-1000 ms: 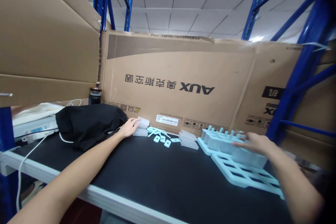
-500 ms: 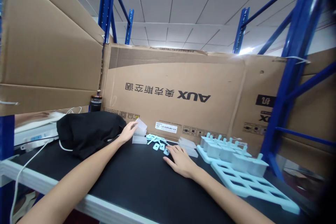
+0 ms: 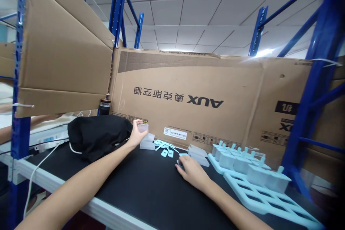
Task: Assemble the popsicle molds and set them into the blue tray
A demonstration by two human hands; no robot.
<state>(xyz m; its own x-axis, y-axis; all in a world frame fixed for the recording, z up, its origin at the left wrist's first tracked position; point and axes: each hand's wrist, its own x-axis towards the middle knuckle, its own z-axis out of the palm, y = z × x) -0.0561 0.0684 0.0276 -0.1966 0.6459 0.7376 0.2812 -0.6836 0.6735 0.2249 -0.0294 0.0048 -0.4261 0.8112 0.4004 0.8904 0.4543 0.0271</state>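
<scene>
My left hand (image 3: 136,136) is closed around a translucent ice-pop mould cup (image 3: 143,127), lifted above the other cups (image 3: 147,145) at the back of the table. My right hand (image 3: 193,172) curls its fingers on a light-blue ice-pop stick (image 3: 180,164) at the table surface; the fingers partly hide it. Between the hands lies a loose pile of light-blue sticks (image 3: 164,146) with flat square ends. Just behind my right hand are several more clear cups (image 3: 198,153).
On the right stands a light-blue mould rack (image 3: 242,190) with several cups (image 3: 260,176), sticks upright in them. A black cloth bundle (image 3: 99,134) lies on the left beside a dark jar (image 3: 104,106). Cardboard panels (image 3: 167,75) wall the black table; a person's arm (image 3: 5,133) shows far left.
My left hand has raised a cup off the stack. My right hand has closed on a stick and drawn it a little away from the pile. The view has shifted slightly left.
</scene>
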